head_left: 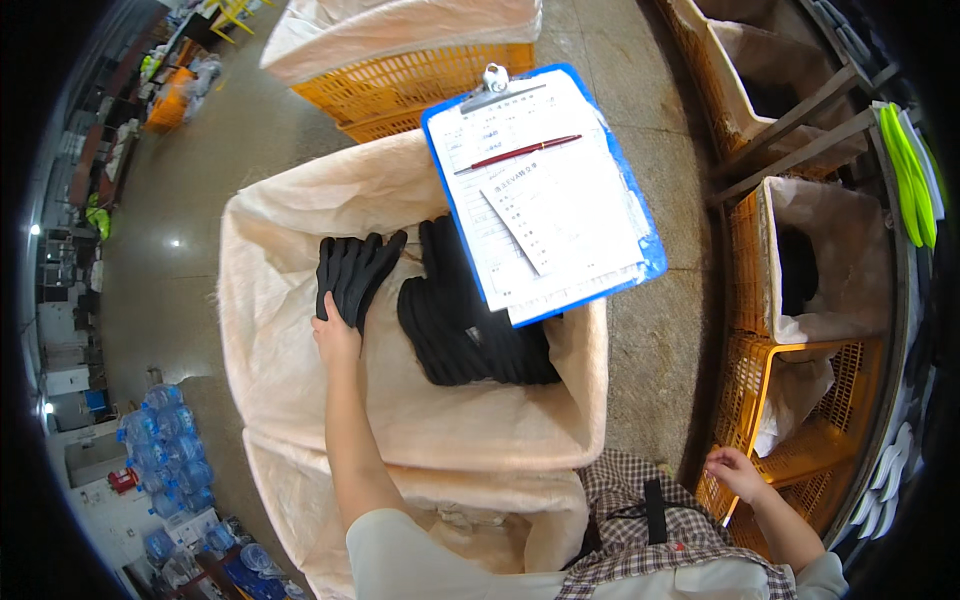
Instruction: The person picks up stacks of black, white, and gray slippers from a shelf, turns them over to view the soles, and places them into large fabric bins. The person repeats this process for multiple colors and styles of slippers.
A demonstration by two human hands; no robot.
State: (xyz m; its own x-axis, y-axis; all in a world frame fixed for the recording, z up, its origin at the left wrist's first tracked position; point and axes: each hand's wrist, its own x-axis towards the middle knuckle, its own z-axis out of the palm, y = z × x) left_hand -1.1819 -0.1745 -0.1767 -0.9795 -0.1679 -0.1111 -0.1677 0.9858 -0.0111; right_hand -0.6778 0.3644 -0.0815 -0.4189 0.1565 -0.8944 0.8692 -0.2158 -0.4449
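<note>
My left hand reaches into a cloth-lined bin and is closed on the cuff end of a small bunch of black gloves, thumb on top. Their fingers point toward the bin's far wall. Beside them, to the right, lies a larger pile of black gloves, partly under a blue clipboard. The clipboard rests tilted over the bin's far right corner, bearing white paper forms and a dark red pen. My right hand hangs at the right near an orange crate, fingers loosely bent, with nothing visible in it.
The pale cloth liner covers the bin; another lined bin adjoins it on the near side. An orange crate stands beyond. At right, a rack holds lined crates and bright green gloves. Blue water bottles stand left.
</note>
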